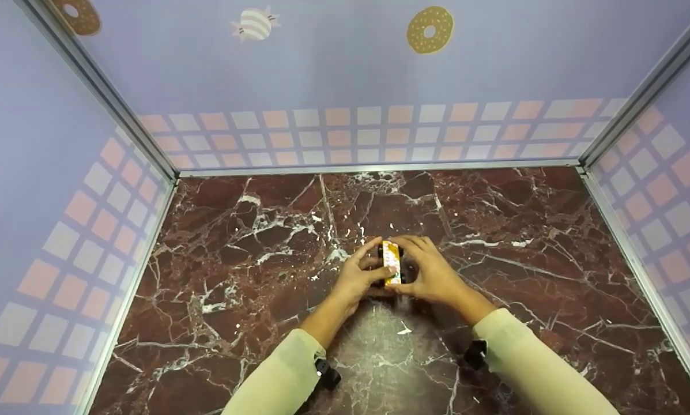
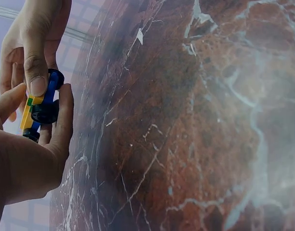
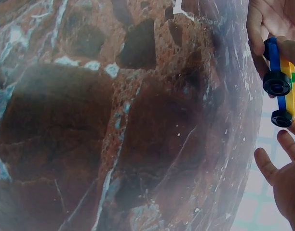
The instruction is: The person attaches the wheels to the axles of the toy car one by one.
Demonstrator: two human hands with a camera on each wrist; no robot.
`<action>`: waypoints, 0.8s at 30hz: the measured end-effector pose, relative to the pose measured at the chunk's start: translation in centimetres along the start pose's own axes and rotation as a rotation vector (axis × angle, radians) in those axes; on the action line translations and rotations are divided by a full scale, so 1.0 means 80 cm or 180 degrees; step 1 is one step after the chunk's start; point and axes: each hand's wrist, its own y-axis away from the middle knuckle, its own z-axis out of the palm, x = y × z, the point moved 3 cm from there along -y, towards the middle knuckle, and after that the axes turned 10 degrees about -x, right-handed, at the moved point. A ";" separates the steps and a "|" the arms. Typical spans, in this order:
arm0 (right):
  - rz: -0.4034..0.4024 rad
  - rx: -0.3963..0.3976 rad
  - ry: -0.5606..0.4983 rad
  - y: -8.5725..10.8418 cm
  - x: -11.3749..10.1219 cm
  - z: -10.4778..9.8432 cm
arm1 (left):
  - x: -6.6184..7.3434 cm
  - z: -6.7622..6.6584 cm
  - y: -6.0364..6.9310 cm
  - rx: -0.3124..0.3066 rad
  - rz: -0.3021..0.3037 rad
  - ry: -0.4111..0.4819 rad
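A small toy car built of plastic bricks is held between both hands just above the table. It has a yellow top with a little green, a blue base and black wheels. My left hand grips it from the left, with the thumb over the top and fingers along the wheel side. On the other side, my right hand holds it, index finger near the far end and thumb at the near end. The hands hide parts of the car's sides and underside.
A dark red marble-patterned tabletop with white veins lies below. Lilac panels with checks and sweets stand at the back and both sides, joined by metal strips. Black wrist devices sit at both sleeves.
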 end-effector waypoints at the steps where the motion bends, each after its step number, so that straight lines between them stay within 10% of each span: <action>1: 0.0028 -0.0008 -0.0009 0.000 0.002 0.000 | 0.000 0.000 0.000 0.0023 0.0020 -0.0015; 13: 0.0148 -0.0027 -0.0130 0.001 0.017 0.007 | 0.003 -0.009 0.000 0.0608 0.0234 -0.0336; 24: 0.0251 -0.0149 -0.0023 0.002 0.026 0.019 | 0.004 -0.012 0.001 0.0702 0.0389 -0.0400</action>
